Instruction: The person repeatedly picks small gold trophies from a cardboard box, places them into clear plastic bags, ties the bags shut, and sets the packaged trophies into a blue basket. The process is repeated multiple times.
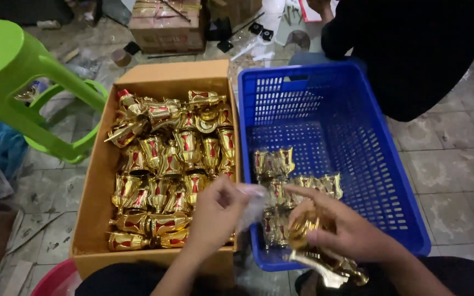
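My left hand (215, 214) pinches a thin clear plastic bag (252, 204) above the gap between the cardboard box and the blue basket. My right hand (340, 229) grips a shiny gold trophy-shaped piece (304, 230), and more gold parts (336, 271) hang below it. The cardboard box (101, 181) on the left holds several gold and red cup-shaped pieces (171, 164), some upright and some lying down. The blue plastic basket (368, 142) on the right holds several of the same pieces wrapped in clear plastic (281, 170) at its near end.
A green plastic stool (23, 82) lies tipped at the left. A person in dark clothing (412, 49) sits behind the basket. A taped carton (165, 24) and scraps lie on the tiled floor at the back. A red basin rim (56, 279) shows at bottom left.
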